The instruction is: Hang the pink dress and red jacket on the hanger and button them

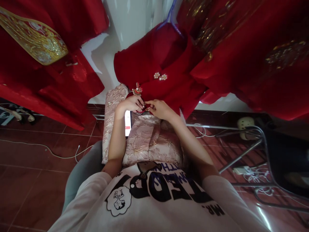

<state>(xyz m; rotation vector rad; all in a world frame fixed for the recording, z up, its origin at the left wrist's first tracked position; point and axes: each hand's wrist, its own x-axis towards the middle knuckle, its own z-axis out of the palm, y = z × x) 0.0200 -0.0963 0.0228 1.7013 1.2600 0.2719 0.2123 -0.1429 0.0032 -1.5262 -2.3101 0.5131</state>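
Observation:
A red garment (173, 91) hangs in front of me, its lower front drawn over my lap. A paired flower clasp of pearls (160, 76) and an orange-red beaded ornament (137, 90) sit on its front. My left hand (133, 103) is closed, fingers curled on the red cloth just below the beaded ornament. My right hand (158, 108) pinches the same cloth from the right, forefinger and thumb close to the left fingertips. Small gold and pearl beads (147, 109) show between the hands; their exact hold is partly hidden.
Pink brocade fabric (154, 141) covers my lap, with a lit phone (127, 123) lying on it beside my left forearm. Other red garments (48, 80) hang on both sides. A metal-framed chair (267, 154), cables (256, 174) and a pale clog (245, 127) are at right.

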